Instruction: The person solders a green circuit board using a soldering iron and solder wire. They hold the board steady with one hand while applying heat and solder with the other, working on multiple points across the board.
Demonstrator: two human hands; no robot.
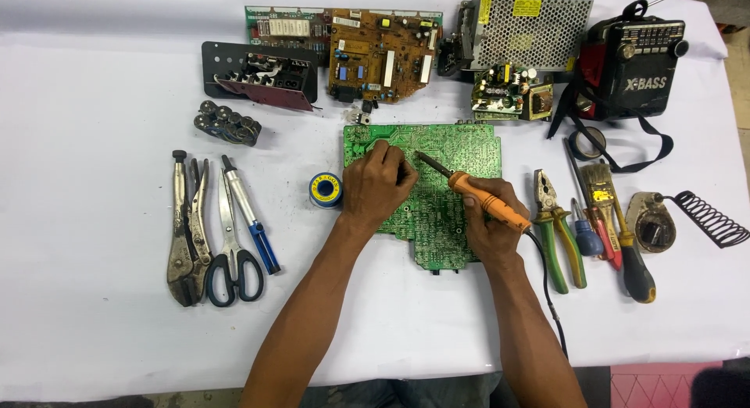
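A green circuit board [437, 189] lies flat at the centre of the white desk [94, 330], solder side up, dotted with fine silver points and traces; its lower edge steps in to a narrower tab at 6 o'clock. The left hand [377, 185] rests on the board's left half, its grip pinched together near the board's middle on something too thin to make out. The right hand [488, 220] has its grip clamped on the orange handle of a soldering iron [469, 191], whose dark tip points toward 10 o'clock and meets the board just beside the left fingertips.

One blue spool of solder [326, 189] stands at 9 o'clock, just beside the board. Farther toward 9 o'clock lie one locking pliers [181, 228], one scissors [230, 240] and one blue-handled tool [250, 214]. At 12 o'clock sit two more circuit boards, one brown [380, 55] and one small one [509, 91], plus one metal mesh box [527, 33]. At 3 o'clock lie one green-handled pliers [556, 232], one brush [605, 201] and one coiled iron stand [707, 218].
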